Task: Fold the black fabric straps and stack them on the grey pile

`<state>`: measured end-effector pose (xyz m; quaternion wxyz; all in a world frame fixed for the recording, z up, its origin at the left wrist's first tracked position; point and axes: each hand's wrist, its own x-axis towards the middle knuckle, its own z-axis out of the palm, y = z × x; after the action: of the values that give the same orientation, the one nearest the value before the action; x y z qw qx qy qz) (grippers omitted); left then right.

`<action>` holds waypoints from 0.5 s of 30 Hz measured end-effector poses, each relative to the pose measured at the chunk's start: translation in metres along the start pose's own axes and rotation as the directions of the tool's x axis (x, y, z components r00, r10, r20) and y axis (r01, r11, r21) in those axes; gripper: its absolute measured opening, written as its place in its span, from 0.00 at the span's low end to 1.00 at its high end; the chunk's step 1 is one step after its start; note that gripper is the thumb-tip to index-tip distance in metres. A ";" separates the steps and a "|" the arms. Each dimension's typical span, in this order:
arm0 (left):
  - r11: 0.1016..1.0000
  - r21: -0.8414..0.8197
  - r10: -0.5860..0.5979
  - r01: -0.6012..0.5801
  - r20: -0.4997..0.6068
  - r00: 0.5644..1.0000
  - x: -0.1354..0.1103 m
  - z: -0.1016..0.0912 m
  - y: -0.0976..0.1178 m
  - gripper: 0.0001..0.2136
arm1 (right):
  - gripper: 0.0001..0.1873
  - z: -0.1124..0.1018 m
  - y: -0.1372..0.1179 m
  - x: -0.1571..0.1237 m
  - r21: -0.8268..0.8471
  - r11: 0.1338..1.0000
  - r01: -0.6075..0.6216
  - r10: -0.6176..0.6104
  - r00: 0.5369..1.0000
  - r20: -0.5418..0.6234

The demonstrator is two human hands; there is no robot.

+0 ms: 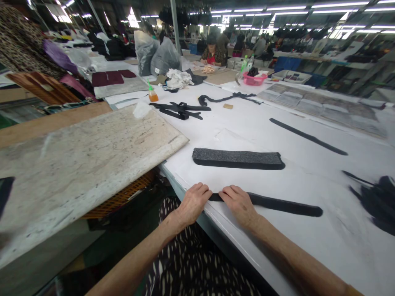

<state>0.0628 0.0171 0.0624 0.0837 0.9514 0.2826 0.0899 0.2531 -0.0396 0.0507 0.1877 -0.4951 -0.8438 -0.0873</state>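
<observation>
A long black fabric strip (285, 204) lies along the front edge of the white table. My left hand (196, 201) has its fingers curled over the strip's left end. Close beside it, my right hand (237, 203) grips the same strip, fingers bent down on it. A short stretch of black cloth shows between the two hands; the fingertips are partly hidden. Just beyond them rests a neat stack of dark grey and black strips (237, 158). Farther right, a single dark strip (308, 136) lies slantwise.
A worn board (92, 164) adjoins the table on the left. Black strips lie tangled (182, 110) at the back, near a glue bottle (152, 93) with orange liquid. A dark fabric heap (378, 203) sits at the right, a pink basket (254, 78) farther back. People work in the distance.
</observation>
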 end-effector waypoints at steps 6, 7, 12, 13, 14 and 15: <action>0.999 0.015 0.048 -0.050 0.078 0.996 -0.003 -0.004 0.000 0.11 | 0.08 -0.004 0.001 0.000 -0.051 0.996 0.079 -0.077 0.996 0.052; 0.998 0.014 0.055 -0.056 0.082 0.995 -0.003 -0.006 0.000 0.10 | 0.08 -0.004 0.001 0.000 -0.066 0.994 0.087 -0.082 0.994 0.069; 0.997 0.023 0.068 -0.070 0.085 0.994 -0.002 -0.010 0.001 0.08 | 0.10 -0.006 0.000 0.001 -0.152 0.981 0.119 -0.096 0.984 0.152; 0.997 0.028 0.068 -0.070 0.090 0.994 -0.002 -0.010 0.001 0.08 | 0.11 -0.007 0.000 0.002 -0.163 0.978 0.127 -0.100 0.981 0.167; 0.997 0.032 0.071 -0.074 0.095 0.993 -0.002 -0.010 0.001 0.08 | 0.13 -0.007 0.000 0.002 -0.170 0.976 0.136 -0.105 0.978 0.181; 0.996 0.036 0.077 -0.081 0.102 0.992 -0.002 -0.010 0.000 0.08 | 0.14 -0.008 -0.001 0.003 -0.175 0.974 0.141 -0.107 0.976 0.191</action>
<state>0.0590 0.0167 0.0721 0.0750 0.9666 0.2420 0.0392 0.2528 -0.0403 0.0596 0.0571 -0.4625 -0.8748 -0.1325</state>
